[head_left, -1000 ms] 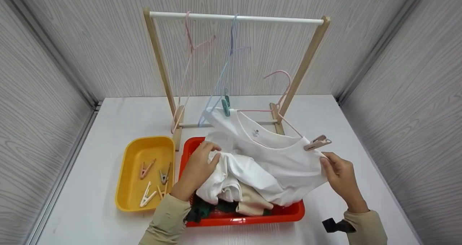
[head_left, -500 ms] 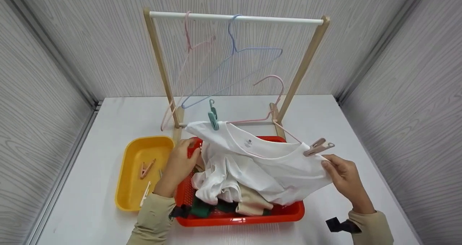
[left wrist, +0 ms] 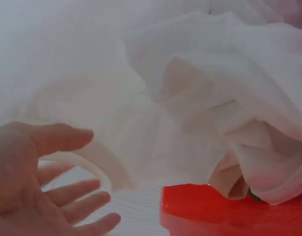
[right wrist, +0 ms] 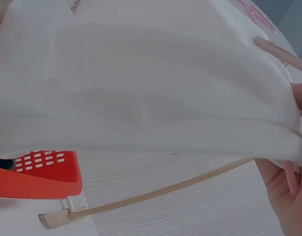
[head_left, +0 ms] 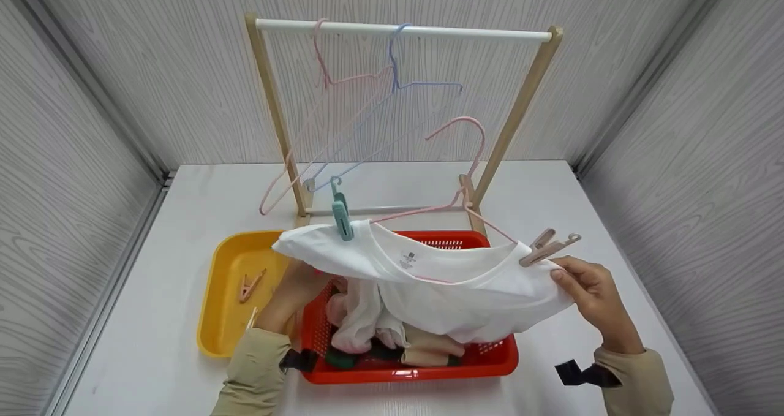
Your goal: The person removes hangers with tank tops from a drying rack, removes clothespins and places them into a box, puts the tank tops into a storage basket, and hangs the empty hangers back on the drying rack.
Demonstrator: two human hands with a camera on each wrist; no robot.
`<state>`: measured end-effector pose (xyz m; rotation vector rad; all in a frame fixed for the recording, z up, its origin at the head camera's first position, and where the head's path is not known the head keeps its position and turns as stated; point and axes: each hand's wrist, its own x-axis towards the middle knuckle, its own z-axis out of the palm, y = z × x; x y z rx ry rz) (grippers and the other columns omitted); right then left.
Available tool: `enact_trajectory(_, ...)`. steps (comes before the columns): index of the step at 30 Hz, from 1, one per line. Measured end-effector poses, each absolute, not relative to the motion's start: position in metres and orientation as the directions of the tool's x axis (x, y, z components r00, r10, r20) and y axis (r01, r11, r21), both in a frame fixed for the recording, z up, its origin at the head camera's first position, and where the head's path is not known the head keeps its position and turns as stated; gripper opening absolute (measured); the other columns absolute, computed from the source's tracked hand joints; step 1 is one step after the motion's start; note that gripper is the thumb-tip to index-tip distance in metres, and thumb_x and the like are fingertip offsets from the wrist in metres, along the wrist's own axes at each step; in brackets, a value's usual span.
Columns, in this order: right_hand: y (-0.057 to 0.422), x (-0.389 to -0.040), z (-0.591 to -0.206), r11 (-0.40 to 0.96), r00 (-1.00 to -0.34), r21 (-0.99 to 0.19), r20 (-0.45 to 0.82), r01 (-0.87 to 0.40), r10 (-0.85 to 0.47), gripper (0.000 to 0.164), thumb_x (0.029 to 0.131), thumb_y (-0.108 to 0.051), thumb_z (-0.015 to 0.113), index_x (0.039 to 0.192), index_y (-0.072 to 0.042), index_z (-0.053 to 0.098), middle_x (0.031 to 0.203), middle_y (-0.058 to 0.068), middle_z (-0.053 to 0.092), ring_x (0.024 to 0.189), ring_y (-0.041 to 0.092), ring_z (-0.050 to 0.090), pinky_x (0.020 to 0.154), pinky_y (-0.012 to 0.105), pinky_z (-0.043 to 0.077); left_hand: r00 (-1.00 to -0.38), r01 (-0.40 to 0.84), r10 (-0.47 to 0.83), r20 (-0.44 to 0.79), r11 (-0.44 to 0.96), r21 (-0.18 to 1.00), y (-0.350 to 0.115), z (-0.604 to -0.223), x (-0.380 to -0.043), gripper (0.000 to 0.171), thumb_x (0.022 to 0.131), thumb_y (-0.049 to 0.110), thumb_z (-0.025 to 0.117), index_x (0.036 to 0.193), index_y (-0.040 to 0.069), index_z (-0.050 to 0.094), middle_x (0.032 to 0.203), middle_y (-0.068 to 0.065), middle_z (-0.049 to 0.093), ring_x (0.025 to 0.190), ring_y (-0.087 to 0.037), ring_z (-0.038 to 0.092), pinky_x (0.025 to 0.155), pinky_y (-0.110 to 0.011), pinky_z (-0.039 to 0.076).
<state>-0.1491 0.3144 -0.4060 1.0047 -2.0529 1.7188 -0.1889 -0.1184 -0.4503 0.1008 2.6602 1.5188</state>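
Note:
My right hand (head_left: 591,296) pinches the shoulder of a white T-shirt (head_left: 453,306) over the end of the pink hanger (head_left: 422,210) inside it. Two clothespins clip the shirt's shoulders to that hanger, a green clothespin (head_left: 343,218) at left and a beige clothespin (head_left: 547,252) at right. The hanger's hook points up, free of the rack's bar. My left hand (head_left: 300,290) is under the shirt's left sleeve, partly hidden by it. In the left wrist view its fingers (left wrist: 82,191) are spread beside the sleeve opening, gripping nothing.
A red basket (head_left: 404,377) with crumpled clothes stands below the shirt. To its left is a yellow tray (head_left: 206,299) holding several clothespins. Behind stands a wooden rack with a white bar (head_left: 478,34), where another pink hanger (head_left: 318,48) and a blue hanger (head_left: 394,60) hang.
My left hand has moved left from the shirt's bunched cloth to beneath its sleeve. The shirt's left shoulder has swung left and towards me, spreading wider. The hanging hangers have swayed.

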Motion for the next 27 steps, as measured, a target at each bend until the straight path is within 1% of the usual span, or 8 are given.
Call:
enact_trajectory(3,0.313,-0.152,-0.407,0.065,-0.726,-0.747,0.615,-0.661,-0.307,0.044,0.084,0.027,0.042,0.104,-0.001,0.069,0.089,-0.011,0.073,0.066,-0.004,0.066,0.058,0.01,0.052,-0.993,0.014,0.107,-0.046,0.499,0.867,-0.118,-0.452,-0.187,0.04,0.093,0.023,0.063,0.13,0.014,0.053,0.127,-0.01,0.062,0.112,-0.027,0.058,0.104,-0.049,0.049)
enact_trajectory(5,0.313,-0.153,-0.407,0.084,-0.734,-0.747,0.616,-0.66,-0.286,0.043,0.084,0.027,0.042,0.102,-0.001,0.069,0.087,-0.011,0.072,0.065,-0.004,0.065,0.056,0.01,0.051,-0.991,0.019,0.124,-0.057,0.54,0.841,-0.117,-0.454,-0.185,0.041,0.094,0.025,0.06,0.133,0.014,0.051,0.13,-0.011,0.061,0.113,-0.027,0.059,0.105,-0.051,0.048)
enact_trajectory(8,0.312,-0.154,-0.409,0.149,-0.754,-0.746,0.606,-0.649,-0.255,0.035,0.083,0.026,0.043,0.097,0.005,0.068,0.085,-0.014,0.071,0.063,-0.006,0.063,0.056,0.009,0.05,-0.978,0.041,0.19,-0.089,0.588,0.808,-0.116,-0.456,-0.182,0.037,0.097,0.025,0.056,0.131,0.013,0.054,0.126,-0.011,0.064,0.108,-0.027,0.061,0.103,-0.051,0.049)
enact_trajectory(11,0.311,-0.155,-0.412,0.229,-0.783,-0.749,0.58,-0.621,-0.227,0.026,0.084,0.024,0.045,0.094,0.012,0.065,0.085,-0.017,0.07,0.062,-0.008,0.062,0.056,0.009,0.049,-0.963,0.062,0.245,-0.113,0.607,0.792,-0.116,-0.458,-0.179,0.035,0.098,0.022,0.053,0.131,0.009,0.056,0.124,-0.012,0.065,0.107,-0.026,0.062,0.104,-0.053,0.047)
enact_trajectory(15,0.31,-0.156,-0.418,0.244,-0.811,-0.774,0.546,-0.585,-0.212,0.023,0.085,0.022,0.046,0.095,0.012,0.065,0.085,-0.018,0.07,0.062,-0.009,0.061,0.055,0.009,0.049,-0.953,0.077,0.28,-0.119,0.602,0.795,-0.12,-0.46,-0.176,0.033,0.098,0.016,0.05,0.128,0.002,0.057,0.118,-0.016,0.067,0.099,-0.025,0.062,0.096,-0.05,0.052)
enact_trajectory(19,0.31,-0.158,-0.421,0.204,-0.806,-0.783,0.548,-0.588,-0.221,0.024,0.085,0.023,0.046,0.095,0.013,0.065,0.084,-0.016,0.071,0.062,-0.007,0.063,0.055,0.01,0.05,-0.964,0.094,0.254,-0.081,0.607,0.789,-0.127,-0.459,-0.175,0.031,0.097,0.014,0.051,0.124,0.002,0.059,0.117,-0.017,0.067,0.101,-0.029,0.063,0.093,-0.048,0.053)
enact_trajectory(22,0.309,-0.159,-0.422,0.22,-0.801,-0.773,0.552,-0.596,-0.231,0.021,0.083,0.024,0.046,0.093,0.016,0.062,0.084,-0.017,0.07,0.062,-0.007,0.063,0.055,0.01,0.051,-0.975,0.086,0.217,-0.054,0.585,0.806,-0.134,-0.455,-0.174,0.033,0.098,0.015,0.051,0.129,0.004,0.057,0.127,-0.018,0.064,0.115,-0.033,0.062,0.102,-0.051,0.049)
enact_trajectory(27,0.304,-0.161,-0.421,0.253,-0.804,-0.765,0.538,-0.592,-0.253,0.017,0.083,0.025,0.047,0.091,0.02,0.06,0.083,-0.018,0.069,0.061,-0.007,0.062,0.055,0.01,0.05,-0.993,0.068,0.116,0.001,0.574,0.816,-0.146,-0.444,-0.172,0.038,0.099,0.013,0.048,0.135,0.0,0.051,0.131,-0.022,0.06,0.12,-0.036,0.059,0.104,-0.052,0.047)
